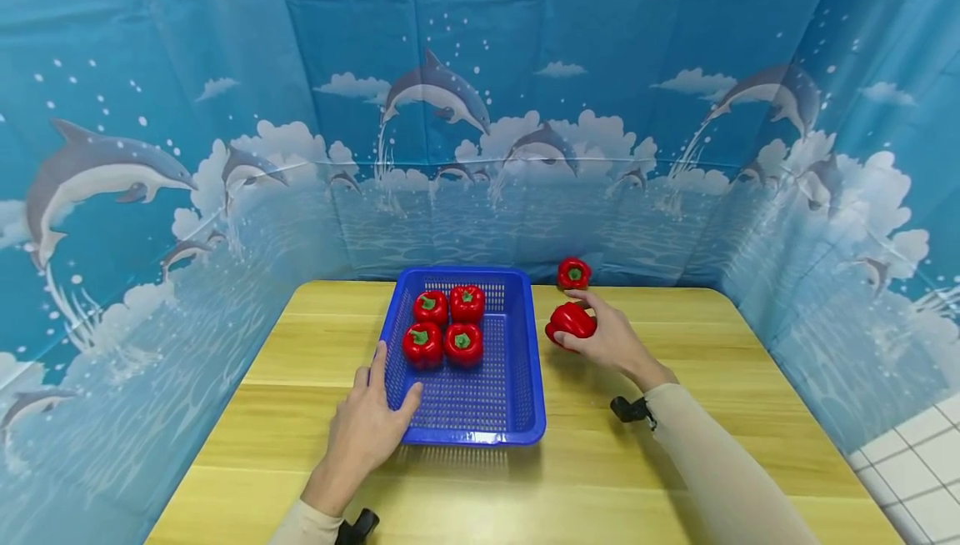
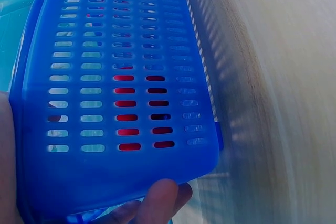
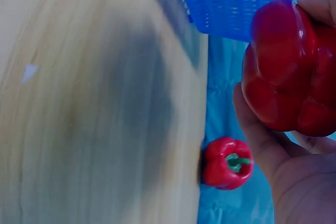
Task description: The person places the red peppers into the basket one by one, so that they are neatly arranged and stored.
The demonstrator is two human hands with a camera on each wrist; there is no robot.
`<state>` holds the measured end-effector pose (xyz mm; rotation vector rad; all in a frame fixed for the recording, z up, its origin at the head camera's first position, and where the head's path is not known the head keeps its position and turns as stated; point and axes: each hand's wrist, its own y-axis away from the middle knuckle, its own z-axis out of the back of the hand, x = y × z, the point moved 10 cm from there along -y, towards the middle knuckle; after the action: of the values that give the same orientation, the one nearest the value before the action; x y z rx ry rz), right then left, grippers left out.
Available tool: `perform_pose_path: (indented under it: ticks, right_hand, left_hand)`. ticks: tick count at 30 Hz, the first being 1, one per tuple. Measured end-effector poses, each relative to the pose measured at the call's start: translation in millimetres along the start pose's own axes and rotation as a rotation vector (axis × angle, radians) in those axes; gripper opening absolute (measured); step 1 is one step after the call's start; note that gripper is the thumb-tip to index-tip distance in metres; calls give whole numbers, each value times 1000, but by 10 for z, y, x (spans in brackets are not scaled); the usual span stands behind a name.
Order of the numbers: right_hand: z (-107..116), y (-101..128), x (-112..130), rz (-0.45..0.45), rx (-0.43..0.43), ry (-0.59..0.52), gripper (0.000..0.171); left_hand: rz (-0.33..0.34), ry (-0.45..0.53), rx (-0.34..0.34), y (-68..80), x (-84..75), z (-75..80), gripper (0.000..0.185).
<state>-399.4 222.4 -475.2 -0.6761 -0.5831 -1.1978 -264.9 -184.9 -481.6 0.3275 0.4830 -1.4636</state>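
Observation:
A blue plastic basket point(image 1: 531, 362) with slotted walls stands on the table, with several red bell peppers point(image 1: 462, 344) grouped in its far left part. My left hand point(image 1: 366, 422) grips the basket's left rim, thumb over the inner side. In the left wrist view, fingertips point(image 2: 160, 200) show against the outer wall. To the right of the basket, my right hand point(image 1: 606, 337) holds a red bell pepper point(image 3: 283, 72) between thumb and fingers, raised off the table. Another bell pepper point(image 1: 574, 273) with a green stem sits at the table's back edge, beyond that hand.
The wooden table point(image 1: 675, 445) has a light, yellowish grain. A blue curtain point(image 1: 487, 28) printed with dolphins hangs behind and along both sides. White tiles point(image 1: 915, 453) show at the lower right. A small white scrap point(image 3: 29, 72) lies on the tabletop.

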Motion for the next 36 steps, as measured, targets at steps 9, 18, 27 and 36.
perform_pose_path:
  ticks: [9, 18, 27, 36]
  right_hand:
    - [96, 33, 210, 33, -17, 10, 71]
    - [143, 46, 524, 71, -59, 4, 73]
    - [157, 55, 911, 121, -61, -6, 75]
    - [37, 85, 1274, 201, -18, 3, 73]
  left_hand:
    - [-16, 8, 5, -35, -30, 16, 104]
    - [-11, 39, 62, -30, -6, 4, 114]
    - [-17, 87, 166, -36, -2, 43, 135]
    - [7, 118, 250, -22, 70, -29, 154]
